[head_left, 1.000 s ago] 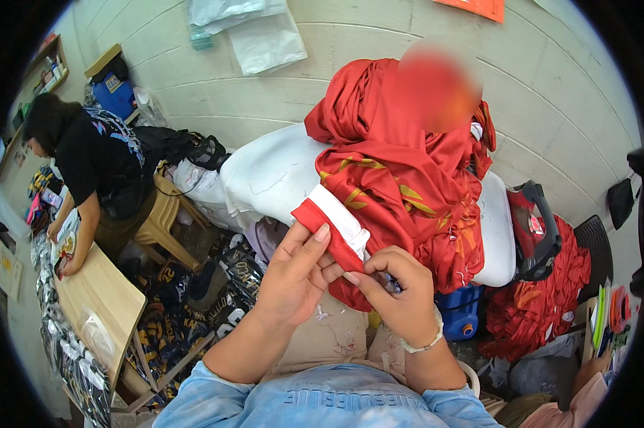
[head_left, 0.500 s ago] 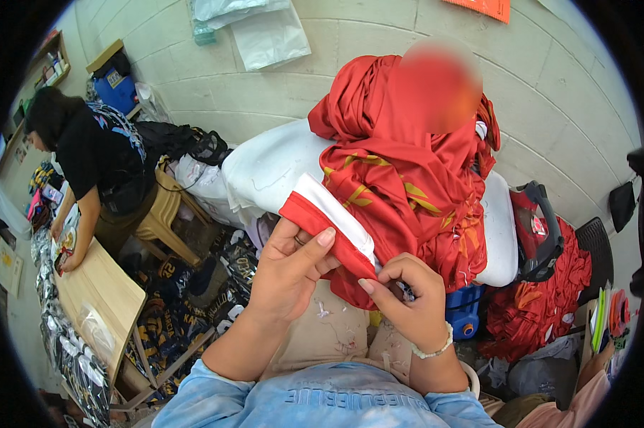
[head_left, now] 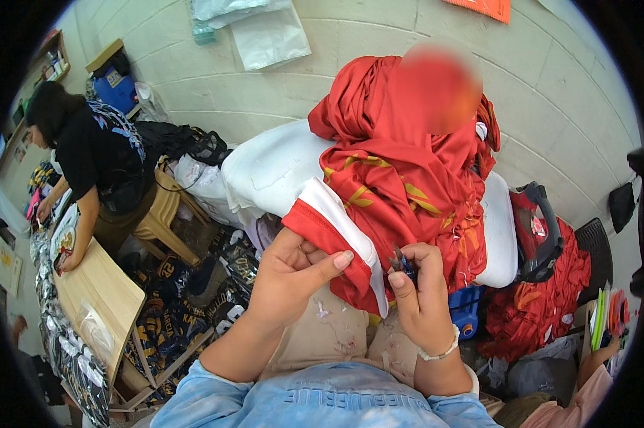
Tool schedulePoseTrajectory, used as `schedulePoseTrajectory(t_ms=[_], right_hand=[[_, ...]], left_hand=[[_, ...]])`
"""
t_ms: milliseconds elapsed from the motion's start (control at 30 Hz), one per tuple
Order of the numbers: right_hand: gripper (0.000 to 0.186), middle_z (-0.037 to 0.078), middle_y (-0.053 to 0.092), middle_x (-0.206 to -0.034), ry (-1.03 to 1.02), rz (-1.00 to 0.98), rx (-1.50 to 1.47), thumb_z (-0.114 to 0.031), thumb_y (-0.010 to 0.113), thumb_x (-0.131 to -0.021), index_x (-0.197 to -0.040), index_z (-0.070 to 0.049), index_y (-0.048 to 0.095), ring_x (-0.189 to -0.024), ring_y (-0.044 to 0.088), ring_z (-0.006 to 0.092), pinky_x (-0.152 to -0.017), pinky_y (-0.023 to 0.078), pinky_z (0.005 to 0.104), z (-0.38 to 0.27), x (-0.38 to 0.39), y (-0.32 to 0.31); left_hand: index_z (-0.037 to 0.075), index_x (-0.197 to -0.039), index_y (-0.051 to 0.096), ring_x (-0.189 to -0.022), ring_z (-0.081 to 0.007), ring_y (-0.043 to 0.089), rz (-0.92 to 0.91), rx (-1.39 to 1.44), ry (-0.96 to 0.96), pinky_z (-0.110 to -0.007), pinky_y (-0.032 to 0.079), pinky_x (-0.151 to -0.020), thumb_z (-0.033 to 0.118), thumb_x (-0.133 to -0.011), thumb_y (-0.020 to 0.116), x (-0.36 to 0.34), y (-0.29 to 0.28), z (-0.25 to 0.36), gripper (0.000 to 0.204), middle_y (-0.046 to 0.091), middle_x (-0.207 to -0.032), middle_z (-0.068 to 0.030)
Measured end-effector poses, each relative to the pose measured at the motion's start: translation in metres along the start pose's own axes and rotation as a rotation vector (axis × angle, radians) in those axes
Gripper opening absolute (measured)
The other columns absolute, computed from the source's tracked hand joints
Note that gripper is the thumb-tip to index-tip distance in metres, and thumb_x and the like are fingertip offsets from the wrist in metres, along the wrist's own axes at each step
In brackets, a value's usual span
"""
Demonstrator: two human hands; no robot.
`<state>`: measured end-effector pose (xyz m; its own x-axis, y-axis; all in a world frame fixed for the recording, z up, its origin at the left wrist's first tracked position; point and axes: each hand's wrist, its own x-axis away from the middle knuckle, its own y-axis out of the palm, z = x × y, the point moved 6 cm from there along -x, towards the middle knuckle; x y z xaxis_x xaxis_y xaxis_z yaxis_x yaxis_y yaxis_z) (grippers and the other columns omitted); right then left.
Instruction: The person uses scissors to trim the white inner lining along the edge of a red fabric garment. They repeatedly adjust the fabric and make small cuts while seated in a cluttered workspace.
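My left hand (head_left: 286, 282) is closed on a red garment (head_left: 309, 222), pinching its hemmed edge between thumb and fingers. A white band (head_left: 348, 235) runs along that edge, down toward my right hand (head_left: 427, 296). My right hand is closed round small thread snips (head_left: 407, 267), with dark metal tips and a dark blue body. Those tips point up, just right of the white band and apart from it. The garment's lower part hangs over my lap. Behind it, a big pile of red shiny garments (head_left: 400, 164) with yellow marks covers much of a white padded surface (head_left: 265, 167).
A person in black (head_left: 101, 157) leans over a light wooden board (head_left: 97, 292) at left, beside a beige plastic chair (head_left: 168, 221). Dark printed garments (head_left: 176, 299) lie below. At right are a grey-black bin (head_left: 539, 228) and more red cloth (head_left: 528, 314).
My right hand has left the garment's edge and turned upward, bringing the snips into view. The white band now hangs lower. The person at left has shifted a hand.
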<state>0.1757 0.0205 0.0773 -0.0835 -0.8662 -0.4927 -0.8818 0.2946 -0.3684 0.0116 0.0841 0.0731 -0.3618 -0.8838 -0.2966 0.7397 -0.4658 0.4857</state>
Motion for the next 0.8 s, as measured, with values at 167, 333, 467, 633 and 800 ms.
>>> schedulePoseTrajectory(t_ms=[167, 333, 467, 633, 800], right_hand=[[0.039, 0.010, 0.057, -0.083, -0.190, -0.046, 0.078, -0.019, 0.077, -0.075, -0.102, 0.000, 0.056, -0.073, 0.058, 0.0207, -0.064, 0.047, 0.0300, -0.019, -0.005, 0.004], [0.042, 0.010, 0.062, -0.076, -0.315, 0.050, 0.143, -0.019, 0.082, -0.067, -0.099, 0.000, 0.061, -0.061, 0.061, 0.0189, -0.054, 0.047, 0.0276, -0.030, -0.006, 0.002], [0.042, 0.010, 0.064, -0.076, -0.269, 0.155, 0.052, -0.016, 0.084, -0.065, -0.096, 0.001, 0.062, -0.061, 0.063, 0.0183, -0.054, 0.049, 0.0261, -0.029, -0.003, 0.001], [0.041, 0.009, 0.064, -0.072, -0.350, 0.153, 0.114, -0.014, 0.086, -0.062, -0.091, 0.001, 0.062, -0.060, 0.064, 0.0180, -0.052, 0.049, 0.0256, -0.034, -0.004, 0.003], [0.040, 0.010, 0.063, -0.071, -0.377, 0.139, 0.133, -0.013, 0.087, -0.061, -0.087, 0.001, 0.061, -0.059, 0.061, 0.0166, -0.052, 0.047, 0.0254, -0.037, -0.006, 0.001]], left_hand=[[-0.001, -0.126, 0.045, -0.107, -0.0172, 0.059, -0.004, 0.011, 0.005, -0.032, 0.047, -0.092, -0.009, -0.083, 0.061, 0.003, 0.004, 0.005, 0.047, 0.060, -0.113, -0.0087], [-0.001, -0.127, 0.044, -0.108, -0.0175, 0.058, -0.016, 0.053, 0.004, -0.032, 0.047, -0.093, -0.010, -0.083, 0.060, 0.005, 0.007, 0.005, 0.048, 0.060, -0.114, -0.0090], [-0.001, -0.128, 0.043, -0.108, -0.0178, 0.058, -0.048, 0.042, 0.010, -0.032, 0.047, -0.093, -0.011, -0.083, 0.060, 0.005, 0.006, 0.003, 0.049, 0.059, -0.115, -0.0100], [-0.002, -0.129, 0.042, -0.107, -0.0183, 0.059, -0.078, 0.054, -0.005, -0.032, 0.047, -0.093, -0.011, -0.083, 0.059, 0.007, 0.005, 0.002, 0.050, 0.059, -0.116, -0.0109], [-0.003, -0.129, 0.041, -0.109, -0.0185, 0.058, -0.075, 0.040, -0.009, -0.032, 0.047, -0.094, -0.011, -0.083, 0.058, 0.008, 0.005, 0.002, 0.050, 0.059, -0.118, -0.0111]])
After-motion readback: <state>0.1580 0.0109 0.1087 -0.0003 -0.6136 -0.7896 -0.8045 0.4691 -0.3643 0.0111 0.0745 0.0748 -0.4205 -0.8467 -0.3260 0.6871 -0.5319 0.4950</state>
